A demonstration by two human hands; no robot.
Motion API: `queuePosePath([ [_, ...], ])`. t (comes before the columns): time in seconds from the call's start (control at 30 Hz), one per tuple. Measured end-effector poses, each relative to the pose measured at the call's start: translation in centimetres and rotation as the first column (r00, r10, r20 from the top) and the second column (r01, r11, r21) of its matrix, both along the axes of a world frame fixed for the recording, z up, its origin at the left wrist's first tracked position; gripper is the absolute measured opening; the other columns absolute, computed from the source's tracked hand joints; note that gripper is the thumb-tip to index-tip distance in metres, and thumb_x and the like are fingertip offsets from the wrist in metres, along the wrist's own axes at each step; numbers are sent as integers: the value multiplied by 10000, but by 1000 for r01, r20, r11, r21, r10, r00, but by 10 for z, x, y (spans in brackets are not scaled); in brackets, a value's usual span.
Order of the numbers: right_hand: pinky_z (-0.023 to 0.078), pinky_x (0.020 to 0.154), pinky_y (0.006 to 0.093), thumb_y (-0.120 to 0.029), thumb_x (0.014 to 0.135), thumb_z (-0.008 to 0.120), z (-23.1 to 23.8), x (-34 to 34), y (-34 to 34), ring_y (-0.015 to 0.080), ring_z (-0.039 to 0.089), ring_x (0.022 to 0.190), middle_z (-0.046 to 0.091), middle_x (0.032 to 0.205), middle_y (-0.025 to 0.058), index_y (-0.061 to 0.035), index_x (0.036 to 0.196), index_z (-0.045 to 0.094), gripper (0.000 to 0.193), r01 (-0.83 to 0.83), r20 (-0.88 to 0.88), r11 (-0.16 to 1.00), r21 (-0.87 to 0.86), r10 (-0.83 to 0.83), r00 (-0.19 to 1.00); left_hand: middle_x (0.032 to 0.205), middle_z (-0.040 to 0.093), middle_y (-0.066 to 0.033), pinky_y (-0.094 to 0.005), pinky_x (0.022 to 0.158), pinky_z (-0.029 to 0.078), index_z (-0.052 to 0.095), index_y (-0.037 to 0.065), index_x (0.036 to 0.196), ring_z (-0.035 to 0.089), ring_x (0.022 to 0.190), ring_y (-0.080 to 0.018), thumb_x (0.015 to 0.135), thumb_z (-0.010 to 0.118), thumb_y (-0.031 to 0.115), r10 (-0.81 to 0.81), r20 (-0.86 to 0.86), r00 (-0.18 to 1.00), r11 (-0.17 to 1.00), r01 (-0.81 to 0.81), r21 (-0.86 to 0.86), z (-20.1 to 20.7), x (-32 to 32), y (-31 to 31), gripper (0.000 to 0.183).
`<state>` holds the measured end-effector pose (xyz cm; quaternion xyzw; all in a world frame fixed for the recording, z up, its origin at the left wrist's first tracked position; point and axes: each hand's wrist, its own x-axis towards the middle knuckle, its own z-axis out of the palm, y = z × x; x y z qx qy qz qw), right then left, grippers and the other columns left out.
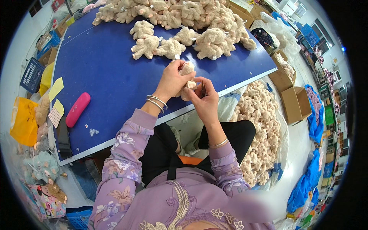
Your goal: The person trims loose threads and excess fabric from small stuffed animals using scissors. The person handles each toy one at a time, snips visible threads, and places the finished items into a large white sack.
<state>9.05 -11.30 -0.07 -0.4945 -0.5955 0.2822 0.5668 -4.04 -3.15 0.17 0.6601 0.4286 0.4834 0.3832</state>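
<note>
A small cream plush toy (188, 69) is held over the near edge of the blue table (115, 69). My left hand (173, 79) is closed around its upper side, and a white tag sticks up just beyond the fingers. My right hand (205, 100) pinches at the toy's lower part. A small dark tool (203, 90), like thread snips, is tucked in that hand; its tips are hard to see. Farther up the table, several similar plush toys (170, 48) lie loose in front of a large heap of them (184, 15).
A pink case (78, 109), yellow paper notes (56, 88) and a dark phone-like slab (63, 138) lie at the table's left. A big bag of cream plush pieces (258, 130) stands right of my legs, by an open cardboard box (295, 103). Blue crates (32, 74) stand far left.
</note>
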Motion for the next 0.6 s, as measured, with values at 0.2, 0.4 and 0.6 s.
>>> queuePosePath([
  [0.2,404,521,208,-113,857,700,4,5,5,37,448,581,538,647,-28,-1,908,553,192,97,84,995,12,-98,992,931,632,-74,-288,752,511,597,-18,1052,595,831,-142,764,791,215,32,-106,994,996,-23,83,4,1,-6,418],
  [0.4,353,473,195,-155,915,608,22,40,5,43,479,565,567,700,-1,-58,850,529,141,64,-251,980,-189,-111,961,978,596,-50,-245,685,497,582,18,1117,560,811,-105,809,749,226,16,60,998,971,-30,237,-3,2,0,408],
  [0.6,237,391,216,-403,905,509,115,149,-51,67,306,396,526,703,6,-37,947,560,372,153,-622,773,616,358,696,1110,584,-158,-405,974,397,547,36,1164,517,1067,-298,785,709,223,324,29,945,877,-312,366,-9,-10,38,452],
])
